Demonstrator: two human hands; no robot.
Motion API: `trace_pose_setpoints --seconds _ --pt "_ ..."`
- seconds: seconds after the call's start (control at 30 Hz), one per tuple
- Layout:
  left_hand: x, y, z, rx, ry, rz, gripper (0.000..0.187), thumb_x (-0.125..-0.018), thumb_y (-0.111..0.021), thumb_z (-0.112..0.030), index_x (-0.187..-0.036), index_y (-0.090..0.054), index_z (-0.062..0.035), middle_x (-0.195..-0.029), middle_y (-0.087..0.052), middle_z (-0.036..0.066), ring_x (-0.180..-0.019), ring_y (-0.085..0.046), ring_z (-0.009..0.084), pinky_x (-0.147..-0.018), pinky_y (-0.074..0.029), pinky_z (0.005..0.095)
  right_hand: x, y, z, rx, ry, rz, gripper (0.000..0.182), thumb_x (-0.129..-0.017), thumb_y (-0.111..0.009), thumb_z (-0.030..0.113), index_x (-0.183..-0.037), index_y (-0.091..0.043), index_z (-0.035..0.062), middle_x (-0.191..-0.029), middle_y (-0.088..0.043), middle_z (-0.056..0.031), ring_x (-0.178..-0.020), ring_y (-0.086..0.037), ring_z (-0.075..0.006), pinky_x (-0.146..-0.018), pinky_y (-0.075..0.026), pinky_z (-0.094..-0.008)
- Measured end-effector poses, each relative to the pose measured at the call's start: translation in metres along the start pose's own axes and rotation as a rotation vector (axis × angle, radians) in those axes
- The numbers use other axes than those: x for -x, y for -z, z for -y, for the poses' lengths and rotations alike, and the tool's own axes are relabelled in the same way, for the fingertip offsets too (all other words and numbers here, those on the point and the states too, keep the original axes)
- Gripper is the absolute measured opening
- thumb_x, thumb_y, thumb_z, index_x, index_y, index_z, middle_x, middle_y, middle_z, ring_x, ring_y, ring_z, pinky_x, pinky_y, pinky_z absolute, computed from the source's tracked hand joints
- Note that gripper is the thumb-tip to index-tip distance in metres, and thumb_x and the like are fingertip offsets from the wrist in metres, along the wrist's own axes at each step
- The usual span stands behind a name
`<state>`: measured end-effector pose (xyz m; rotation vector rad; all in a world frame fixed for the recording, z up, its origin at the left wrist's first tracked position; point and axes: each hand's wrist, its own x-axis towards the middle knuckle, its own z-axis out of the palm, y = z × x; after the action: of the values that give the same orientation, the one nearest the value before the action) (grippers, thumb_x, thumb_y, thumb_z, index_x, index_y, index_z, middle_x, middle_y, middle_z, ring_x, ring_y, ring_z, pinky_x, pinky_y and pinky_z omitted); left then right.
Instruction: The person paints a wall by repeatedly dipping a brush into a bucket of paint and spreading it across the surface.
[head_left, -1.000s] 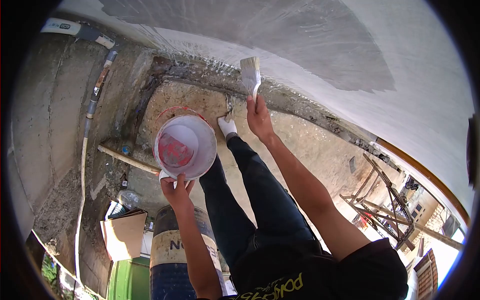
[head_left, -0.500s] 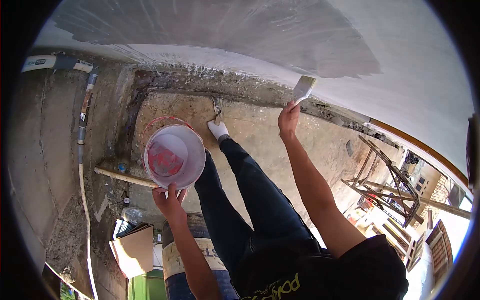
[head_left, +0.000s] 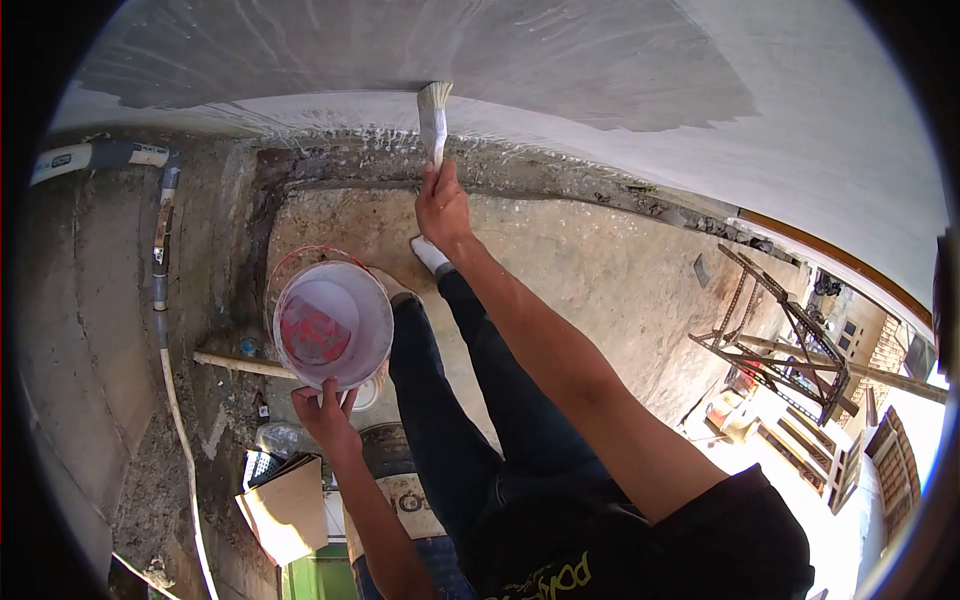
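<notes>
In the head view my right hand [head_left: 443, 208] is closed around the handle of a wide paintbrush [head_left: 434, 118], bristles up. The bristle tips touch, or nearly touch, the wall [head_left: 820, 190] at the lower edge of its dark grey coat [head_left: 560, 70]. My left hand [head_left: 328, 422] grips a white paint bucket [head_left: 370, 305] by the near rim, with fingers over the edge. A red patch shows inside on the bucket's bottom, and a thin red handle [head_left: 300, 250] hangs at its far side.
Below are a concrete ledge [head_left: 560, 250] and a drum [head_left: 405, 500] by my legs. Pipes [head_left: 162, 250] run along the left wall. A wooden pole [head_left: 240, 364] and cardboard [head_left: 285, 510] lie at lower left; a rusty metal frame [head_left: 790, 340] stands at right.
My right hand has swung left with the paintbrush, from out in front of the pale wall to the grey coat's edge. The bucket in my left hand has shifted slightly left and down.
</notes>
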<state>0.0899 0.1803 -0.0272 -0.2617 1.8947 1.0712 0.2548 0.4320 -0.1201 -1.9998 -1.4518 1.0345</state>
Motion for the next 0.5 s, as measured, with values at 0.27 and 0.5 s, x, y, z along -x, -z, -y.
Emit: trace_pose_setpoints --seconds 0.27,0.5 --pt "-0.007 0.001 -0.006 0.017 -0.001 0.013 0.030 -0.084 -0.066 -0.005 -0.093 -0.037 -0.0078 -0.106 -0.046 0.006 -0.100 -0.055 0.0190 -0.081 -0.061 0.0402 -0.029 0.142 -0.097 0.259 -0.019 -0.140 0.030 -0.100 -0.043 0.031 -0.096 -0.047 0.0013 -0.079 -0.060 -0.0300 -0.079 -0.057 -0.0515 -0.066 -0.043 -0.0541" --pt "-0.010 0.002 -0.001 0.044 0.004 0.028 0.029 -0.084 -0.065 -0.005 -0.093 -0.038 -0.0077 -0.108 -0.046 0.007 -0.104 -0.055 0.0197 -0.081 -0.060 0.0408 -0.039 0.169 -0.145 0.192 -0.194 -0.502 0.033 -0.101 -0.039 0.033 -0.099 -0.044 0.0003 -0.086 -0.060 -0.0304 -0.082 -0.058 -0.0516 -0.072 -0.044 -0.0531"
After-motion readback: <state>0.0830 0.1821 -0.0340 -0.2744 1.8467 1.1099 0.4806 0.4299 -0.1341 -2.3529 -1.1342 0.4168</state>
